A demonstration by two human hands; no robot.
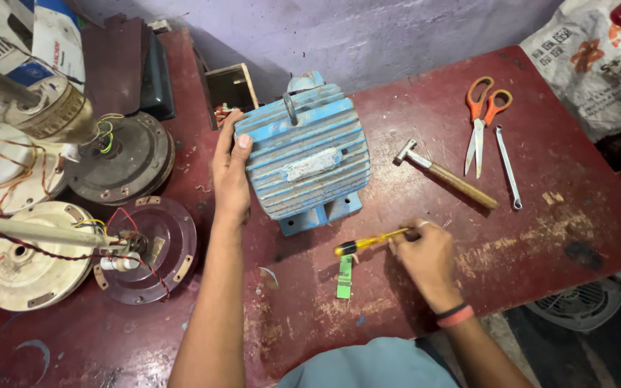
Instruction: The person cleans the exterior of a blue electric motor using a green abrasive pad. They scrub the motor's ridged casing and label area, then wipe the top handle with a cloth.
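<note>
Right hand (425, 255) on screwdriver (368, 242), hammer (445, 174) beyond

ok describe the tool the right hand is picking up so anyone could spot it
On the dark red worn table, look just in front of the blue ribbed metal motor housing. The right hand touches a slim screwdriver there, the only tool with a yellow-and-black handle.

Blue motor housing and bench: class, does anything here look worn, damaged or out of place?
Yes. The blue motor housing has chipped paint, the red table is scratched bare, and loose wires spill from the opened fan motors.
</note>
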